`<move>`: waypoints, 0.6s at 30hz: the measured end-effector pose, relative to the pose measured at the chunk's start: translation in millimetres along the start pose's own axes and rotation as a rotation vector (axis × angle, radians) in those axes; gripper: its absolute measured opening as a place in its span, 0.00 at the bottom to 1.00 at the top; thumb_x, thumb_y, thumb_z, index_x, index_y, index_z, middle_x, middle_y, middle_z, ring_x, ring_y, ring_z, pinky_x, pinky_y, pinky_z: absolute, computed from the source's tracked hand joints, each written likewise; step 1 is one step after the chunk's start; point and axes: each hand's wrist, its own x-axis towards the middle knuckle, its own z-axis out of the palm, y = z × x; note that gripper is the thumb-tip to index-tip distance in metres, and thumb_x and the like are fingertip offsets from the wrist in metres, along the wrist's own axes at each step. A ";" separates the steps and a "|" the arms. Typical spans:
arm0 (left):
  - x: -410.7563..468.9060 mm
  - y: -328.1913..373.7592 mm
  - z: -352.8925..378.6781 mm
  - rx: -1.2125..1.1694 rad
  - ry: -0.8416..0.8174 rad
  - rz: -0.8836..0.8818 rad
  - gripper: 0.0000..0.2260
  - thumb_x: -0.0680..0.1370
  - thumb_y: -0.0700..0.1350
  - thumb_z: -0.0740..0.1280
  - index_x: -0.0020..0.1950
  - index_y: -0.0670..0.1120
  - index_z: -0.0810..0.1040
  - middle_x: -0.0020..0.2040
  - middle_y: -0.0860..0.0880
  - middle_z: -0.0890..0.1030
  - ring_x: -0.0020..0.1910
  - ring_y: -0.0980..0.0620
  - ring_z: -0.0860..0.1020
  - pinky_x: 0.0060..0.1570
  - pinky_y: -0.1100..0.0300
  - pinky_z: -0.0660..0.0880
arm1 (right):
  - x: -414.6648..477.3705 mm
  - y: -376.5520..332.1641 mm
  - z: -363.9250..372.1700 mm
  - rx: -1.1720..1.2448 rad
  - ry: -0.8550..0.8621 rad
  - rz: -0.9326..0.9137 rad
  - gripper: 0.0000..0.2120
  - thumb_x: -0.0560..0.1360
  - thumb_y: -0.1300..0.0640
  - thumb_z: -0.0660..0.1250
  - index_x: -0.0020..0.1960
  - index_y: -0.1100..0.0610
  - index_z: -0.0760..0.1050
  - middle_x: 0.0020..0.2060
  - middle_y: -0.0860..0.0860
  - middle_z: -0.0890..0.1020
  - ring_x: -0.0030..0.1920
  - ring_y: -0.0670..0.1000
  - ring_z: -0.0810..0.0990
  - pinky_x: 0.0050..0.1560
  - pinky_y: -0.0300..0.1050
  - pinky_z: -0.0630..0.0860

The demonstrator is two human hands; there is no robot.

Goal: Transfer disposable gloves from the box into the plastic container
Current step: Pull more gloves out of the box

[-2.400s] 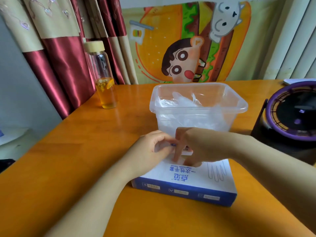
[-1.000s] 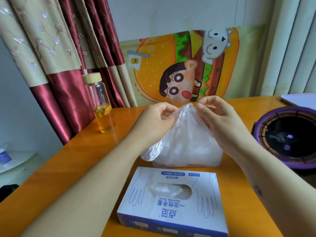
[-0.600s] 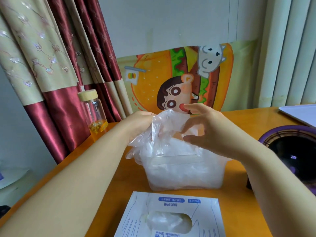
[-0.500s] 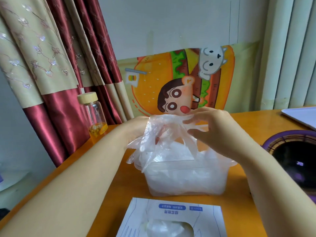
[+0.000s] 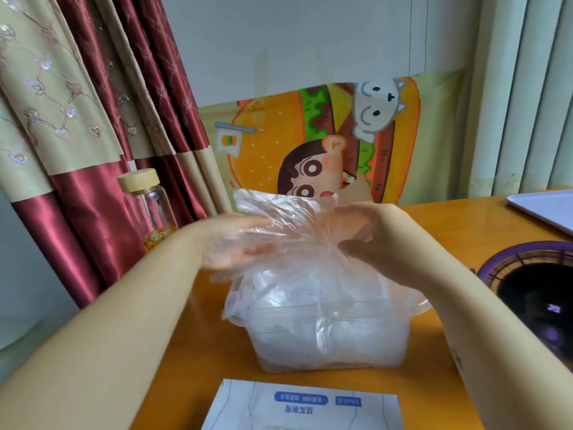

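A clear plastic container [image 5: 328, 346] stands on the orange table, holding several crumpled clear gloves. Above it both hands hold a bundle of thin clear disposable gloves [image 5: 297, 218]. My left hand [image 5: 235, 243] lies under the film, partly veiled by it, fingers reaching right. My right hand [image 5: 381, 240] pinches the film from the right side. The bundle hangs down onto the container's rim. The white and blue glove box [image 5: 304, 405] lies at the near edge, cut off by the frame.
A glass bottle [image 5: 148, 209] with a cork-coloured lid and yellow liquid stands left of the hands, by the red curtains [image 5: 86, 231]. A purple-rimmed black fan [image 5: 533, 293] sits at the right. A cartoon burger poster [image 5: 310, 144] leans on the wall. A white tray corner [image 5: 548, 209] shows far right.
Both hands lifted a clump of gloves out of the box, brought it over the container and lowered it. The view tilted up, so the box slid toward the bottom edge.
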 end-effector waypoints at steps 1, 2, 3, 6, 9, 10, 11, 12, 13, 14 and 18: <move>1.0 5.3 -4.0 -0.031 0.117 0.061 0.14 0.77 0.43 0.66 0.63 0.41 0.76 0.59 0.44 0.80 0.57 0.46 0.79 0.59 0.50 0.75 | 0.5 2.6 0.9 -0.026 -0.023 0.019 0.27 0.73 0.61 0.69 0.70 0.52 0.69 0.65 0.47 0.76 0.61 0.49 0.76 0.62 0.42 0.71; -0.9 11.6 -7.0 -0.007 0.265 0.162 0.13 0.78 0.42 0.66 0.62 0.43 0.77 0.57 0.46 0.80 0.54 0.49 0.79 0.57 0.52 0.76 | 1.0 4.4 2.4 -0.052 -0.049 0.040 0.28 0.73 0.62 0.69 0.71 0.53 0.68 0.65 0.48 0.75 0.61 0.50 0.76 0.61 0.42 0.71; -2.6 16.2 -11.3 0.059 0.489 0.282 0.12 0.79 0.42 0.65 0.62 0.45 0.78 0.55 0.48 0.80 0.52 0.51 0.79 0.55 0.54 0.76 | 1.5 5.7 5.0 -0.080 -0.076 0.061 0.28 0.73 0.61 0.69 0.71 0.53 0.68 0.66 0.49 0.75 0.62 0.51 0.76 0.61 0.42 0.70; -24.9 29.7 3.1 0.426 0.764 0.763 0.07 0.79 0.42 0.64 0.54 0.52 0.78 0.51 0.54 0.80 0.46 0.59 0.77 0.49 0.68 0.72 | 3.9 9.2 16.8 -0.225 -0.163 0.123 0.29 0.73 0.60 0.69 0.72 0.52 0.66 0.69 0.50 0.72 0.66 0.52 0.72 0.69 0.45 0.65; -39.2 24.7 49.9 0.970 0.239 0.802 0.11 0.78 0.46 0.67 0.60 0.52 0.78 0.58 0.56 0.77 0.54 0.62 0.75 0.53 0.72 0.68 | 6.6 15.3 25.6 -0.333 -0.217 0.149 0.29 0.73 0.60 0.69 0.73 0.52 0.65 0.68 0.50 0.72 0.69 0.51 0.68 0.69 0.42 0.62; -38.4 19.8 62.8 1.158 0.047 0.639 0.16 0.78 0.51 0.67 0.65 0.52 0.75 0.64 0.55 0.75 0.61 0.60 0.73 0.60 0.69 0.66 | 7.1 17.4 26.9 -0.344 -0.223 0.155 0.29 0.73 0.60 0.69 0.73 0.53 0.65 0.68 0.50 0.73 0.69 0.51 0.68 0.68 0.41 0.62; -31.9 12.6 68.8 1.304 -0.117 0.438 0.22 0.77 0.56 0.66 0.70 0.53 0.71 0.69 0.55 0.71 0.66 0.57 0.69 0.66 0.64 0.64 | 7.4 19.4 27.6 -0.354 -0.223 0.161 0.29 0.73 0.61 0.69 0.72 0.53 0.66 0.67 0.51 0.73 0.69 0.51 0.68 0.67 0.41 0.63; -25.6 6.2 71.9 1.408 -0.219 0.247 0.26 0.77 0.60 0.63 0.73 0.53 0.67 0.72 0.55 0.68 0.70 0.55 0.67 0.69 0.59 0.63 | 7.4 20.7 27.9 -0.369 -0.216 0.164 0.29 0.73 0.61 0.69 0.72 0.53 0.66 0.67 0.51 0.73 0.69 0.52 0.69 0.66 0.40 0.64; -19.3 0.6 74.3 1.469 -0.268 0.119 0.28 0.78 0.62 0.61 0.75 0.52 0.64 0.74 0.55 0.66 0.71 0.53 0.66 0.69 0.57 0.64 | 7.2 22.3 27.7 -0.390 -0.205 0.166 0.29 0.73 0.62 0.70 0.72 0.53 0.66 0.67 0.51 0.73 0.69 0.52 0.68 0.67 0.41 0.64; -14.0 -4.1 77.0 1.505 -0.292 0.059 0.28 0.78 0.62 0.59 0.76 0.52 0.63 0.74 0.54 0.66 0.71 0.52 0.66 0.68 0.57 0.65 | 6.9 23.4 27.8 -0.407 -0.192 0.165 0.29 0.73 0.62 0.70 0.72 0.53 0.67 0.66 0.52 0.73 0.69 0.53 0.68 0.68 0.43 0.63; 7.9 -17.1 87.1 1.578 -0.309 -0.049 0.26 0.81 0.55 0.59 0.77 0.51 0.60 0.76 0.50 0.63 0.73 0.47 0.63 0.70 0.54 0.63 | 3.4 20.2 24.1 -0.495 -0.164 0.185 0.28 0.73 0.57 0.70 0.71 0.50 0.68 0.69 0.53 0.67 0.67 0.57 0.68 0.65 0.51 0.65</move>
